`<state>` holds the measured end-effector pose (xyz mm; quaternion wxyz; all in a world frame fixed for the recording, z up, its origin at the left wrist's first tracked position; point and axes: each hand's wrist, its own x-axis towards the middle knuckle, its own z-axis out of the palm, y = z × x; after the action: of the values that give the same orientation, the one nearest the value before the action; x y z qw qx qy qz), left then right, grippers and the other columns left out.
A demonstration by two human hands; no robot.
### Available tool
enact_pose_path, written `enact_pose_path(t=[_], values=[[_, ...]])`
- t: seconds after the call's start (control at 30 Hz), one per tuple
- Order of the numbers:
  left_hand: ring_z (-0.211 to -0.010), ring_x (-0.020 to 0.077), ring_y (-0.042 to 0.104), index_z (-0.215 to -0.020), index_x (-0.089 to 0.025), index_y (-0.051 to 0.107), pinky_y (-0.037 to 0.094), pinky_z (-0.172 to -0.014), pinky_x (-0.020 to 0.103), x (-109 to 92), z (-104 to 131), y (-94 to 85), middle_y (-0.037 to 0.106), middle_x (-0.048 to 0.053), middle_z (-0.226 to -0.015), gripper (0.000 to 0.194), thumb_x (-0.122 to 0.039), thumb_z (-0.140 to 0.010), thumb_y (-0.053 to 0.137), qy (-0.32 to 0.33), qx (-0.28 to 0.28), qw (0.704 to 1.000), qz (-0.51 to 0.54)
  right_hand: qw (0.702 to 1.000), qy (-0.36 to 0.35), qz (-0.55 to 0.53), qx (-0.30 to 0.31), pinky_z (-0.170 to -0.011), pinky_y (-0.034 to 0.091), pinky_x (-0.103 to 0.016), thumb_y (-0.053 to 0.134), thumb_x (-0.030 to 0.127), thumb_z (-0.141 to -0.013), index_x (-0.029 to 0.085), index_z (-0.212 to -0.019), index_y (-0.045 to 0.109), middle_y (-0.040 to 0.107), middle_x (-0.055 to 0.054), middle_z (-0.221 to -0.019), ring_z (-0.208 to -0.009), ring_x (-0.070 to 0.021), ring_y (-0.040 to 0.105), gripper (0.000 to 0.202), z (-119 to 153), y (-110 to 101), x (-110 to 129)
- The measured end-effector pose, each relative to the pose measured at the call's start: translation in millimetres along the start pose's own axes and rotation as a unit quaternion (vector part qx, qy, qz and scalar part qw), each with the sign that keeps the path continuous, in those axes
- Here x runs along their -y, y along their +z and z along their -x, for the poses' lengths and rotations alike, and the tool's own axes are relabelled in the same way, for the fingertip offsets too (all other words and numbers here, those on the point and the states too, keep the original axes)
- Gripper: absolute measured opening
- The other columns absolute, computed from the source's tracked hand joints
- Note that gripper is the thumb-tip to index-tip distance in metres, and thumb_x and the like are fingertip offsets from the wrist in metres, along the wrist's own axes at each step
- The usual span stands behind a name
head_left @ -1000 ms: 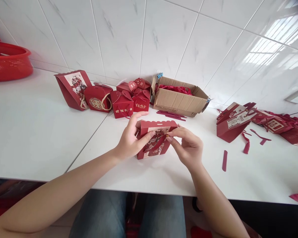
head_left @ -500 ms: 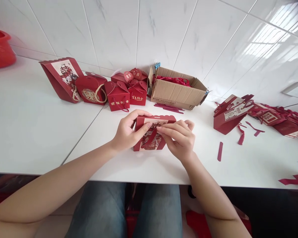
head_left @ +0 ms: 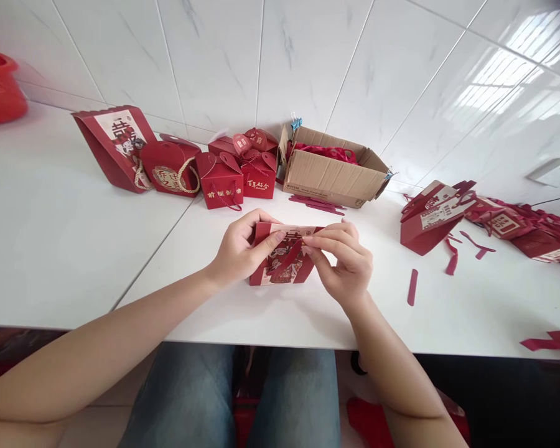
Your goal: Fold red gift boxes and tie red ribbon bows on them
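Observation:
A red paper gift box (head_left: 285, 274) with a pale printed panel stands on the white table in front of me. My left hand (head_left: 242, 249) grips its left side, the thumb lying on the front panel and the fingers behind. A dark red ribbon (head_left: 290, 260) slants across the front of the box. Its upper end is pinched between the thumb and fingertips of my right hand (head_left: 343, 258), close to the box's upper right. The fingers of my left hand behind the box are partly hidden.
Several red gift boxes (head_left: 221, 183) stand along the wall, beside a cardboard box (head_left: 333, 180) of red ribbon. On the right are a red bag (head_left: 424, 230), ribbon scraps and a strip (head_left: 412, 287). A red basin (head_left: 0, 93) sits far left.
My right hand has moved slightly to the right with the ribbon end, which is pulled up and right. The scalloped top edge of the box no longer shows above the panel.

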<state>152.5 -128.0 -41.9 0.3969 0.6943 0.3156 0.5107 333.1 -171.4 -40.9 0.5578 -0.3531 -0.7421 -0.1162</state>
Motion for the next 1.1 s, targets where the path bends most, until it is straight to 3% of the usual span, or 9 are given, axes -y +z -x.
enact_pose_path(t=[0.2,0.5,0.63,0.73,0.87,0.93,1.1], values=[[-0.059,0.0119,0.056,-0.085,-0.017,0.058,0.046,-0.056,0.025,-0.2,1.4,0.6,0.063,-0.001,-0.069,0.021,-0.037,-0.083,0.065,0.014,0.008,1.0,-0.008,0.999,0.003,0.044,0.004,-0.079,0.04,-0.04,0.069,0.018,-0.081,0.029,-0.084,0.072,0.067,-0.001,-0.086,-0.082,-0.0182,0.058,0.012,-0.2,2.7,1.4],[-0.07,0.015,0.064,-0.086,-0.017,0.059,0.052,-0.063,0.027,0.3,4.9,0.8,0.07,0.003,-0.081,0.018,-0.035,-0.085,0.062,0.071,0.021,0.996,-0.041,0.998,0.022,0.049,0.013,-0.084,0.045,-0.045,0.066,0.018,-0.081,0.03,-0.084,0.071,0.06,-0.004,-0.101,-0.097,-0.0232,0.057,0.013,-0.4,3.9,-1.8],[-0.078,0.0168,0.067,-0.087,-0.018,0.058,0.054,-0.07,0.029,-2.5,6.1,1.0,0.071,0.005,-0.086,0.015,-0.032,-0.086,0.062,0.087,0.036,0.995,-0.019,0.999,0.04,-0.002,-0.004,-0.083,0.05,-0.044,0.064,0.017,-0.081,0.026,-0.089,0.063,0.061,-0.006,-0.099,-0.094,-0.0224,0.061,0.012,-0.9,5.8,-0.4],[-0.081,0.0173,0.067,-0.088,-0.018,0.057,0.055,-0.072,0.03,-3.1,7.0,0.8,0.07,0.006,-0.087,0.012,-0.029,-0.087,0.06,0.095,0.046,0.994,-0.005,0.994,0.091,-0.064,0.008,-0.084,0.053,-0.042,0.066,0.02,-0.08,0.023,-0.101,0.058,0.064,-0.008,-0.103,-0.099,-0.0228,0.063,0.023,-0.6,5.2,0.6],[-0.076,0.0172,0.067,-0.089,-0.018,0.053,0.055,-0.066,0.029,-1.2,8.6,1.8,0.068,0.005,-0.087,0.026,-0.03,-0.076,0.072,0.107,0.064,0.992,-0.01,0.979,0.16,-0.099,0.08,-0.061,0.054,-0.029,0.063,0.024,-0.082,0.022,-0.094,0.061,0.069,-0.003,-0.083,-0.068,-0.0145,0.064,0.012,0.8,2.3,2.8],[-0.073,0.0167,0.066,-0.088,-0.019,0.052,0.054,-0.063,0.028,0.2,9.4,2.8,0.068,0.004,-0.086,0.037,-0.032,-0.067,0.08,0.1,0.055,0.993,-0.036,0.979,0.162,-0.099,0.076,-0.052,0.05,-0.026,0.063,0.024,-0.082,0.022,-0.087,0.062,0.067,0.0,-0.073,-0.057,-0.0116,0.06,0.006,2.1,2.1,4.1],[-0.071,0.0159,0.066,-0.086,-0.019,0.052,0.053,-0.063,0.028,-0.1,10.1,2.2,0.067,0.003,-0.082,0.03,-0.028,-0.07,0.076,0.115,0.025,0.987,-0.112,0.975,0.164,-0.145,0.028,-0.057,0.054,-0.028,0.067,0.021,-0.078,0.023,-0.1,0.054,0.066,0.0,-0.078,-0.065,-0.0146,0.065,0.025,7.9,6.8,4.9]])
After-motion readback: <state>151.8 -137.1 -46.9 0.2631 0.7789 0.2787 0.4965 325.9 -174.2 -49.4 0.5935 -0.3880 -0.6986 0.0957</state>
